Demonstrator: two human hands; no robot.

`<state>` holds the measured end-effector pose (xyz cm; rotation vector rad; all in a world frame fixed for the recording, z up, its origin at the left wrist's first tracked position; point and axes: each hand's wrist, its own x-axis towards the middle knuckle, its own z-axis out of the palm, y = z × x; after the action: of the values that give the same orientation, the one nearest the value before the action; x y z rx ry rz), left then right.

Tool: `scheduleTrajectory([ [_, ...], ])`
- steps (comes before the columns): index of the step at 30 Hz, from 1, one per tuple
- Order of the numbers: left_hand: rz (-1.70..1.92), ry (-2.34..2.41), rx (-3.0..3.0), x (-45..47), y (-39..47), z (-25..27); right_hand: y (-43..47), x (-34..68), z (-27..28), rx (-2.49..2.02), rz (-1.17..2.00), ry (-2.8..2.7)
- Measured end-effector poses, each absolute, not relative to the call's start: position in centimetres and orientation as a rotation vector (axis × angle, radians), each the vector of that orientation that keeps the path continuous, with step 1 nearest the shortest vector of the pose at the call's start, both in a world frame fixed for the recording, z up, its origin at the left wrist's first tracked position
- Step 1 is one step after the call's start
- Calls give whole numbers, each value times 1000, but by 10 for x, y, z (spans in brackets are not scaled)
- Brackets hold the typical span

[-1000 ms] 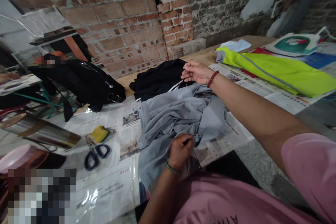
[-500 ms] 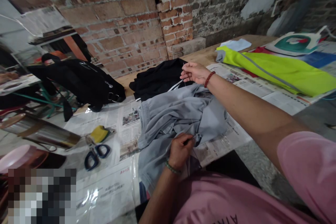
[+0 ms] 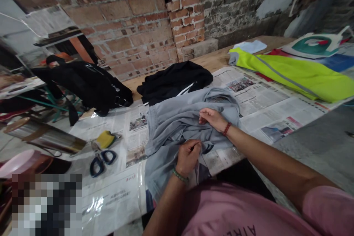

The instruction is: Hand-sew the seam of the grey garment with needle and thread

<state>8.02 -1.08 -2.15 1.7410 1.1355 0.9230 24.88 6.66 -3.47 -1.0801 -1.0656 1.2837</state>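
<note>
A grey garment (image 3: pixel 168 125) lies in loose folds on the newspaper in front of me. My left hand (image 3: pixel 189 156) is closed on a gathered bit of its cloth near the table's front edge. Just above and to the right, my right hand (image 3: pixel 211 117) is held over the folds with thumb and fingers pinched. The sewing needle in that pinch is too small to make out now; a thin tip and a fine thread showed there earlier. Behind the grey cloth lies a black garment (image 3: pixel 174 79) with white stripes.
Scissors (image 3: pixel 102 162) with dark blue handles and a yellow object (image 3: pixel 105 139) lie to the left, near a metal flask (image 3: pixel 45 136). A black bag (image 3: pixel 91 86) sits behind them. To the right are a bright yellow garment (image 3: pixel 290 73) and an iron (image 3: pixel 315 45).
My right hand has come down and towards me from its raised place by the black garment, and is now close to my left hand. The left hand keeps its hold on the grey cloth.
</note>
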Motion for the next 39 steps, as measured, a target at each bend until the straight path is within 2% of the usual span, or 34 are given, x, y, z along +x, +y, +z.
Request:
scheduleTrajectory([
  [10,876,1123,1614,80,-12,-13,61,249,-28,-1087,1182,-1200],
  [18,892,1118,1568,80,-10,-14,-12,264,-9,-1084,743,-1874],
  [23,874,1138,1560,82,-12,-12,-37,262,-23,-1212,586,-1948],
  [26,863,1141,1561,81,-12,-13,-33,261,-28,-1225,618,-1883],
  [32,864,1125,1627,79,-8,-16,-24,271,-24,-1151,875,-1820],
  [39,891,1147,1772,80,-9,-15,-24,275,-28,-1109,857,-1833],
])
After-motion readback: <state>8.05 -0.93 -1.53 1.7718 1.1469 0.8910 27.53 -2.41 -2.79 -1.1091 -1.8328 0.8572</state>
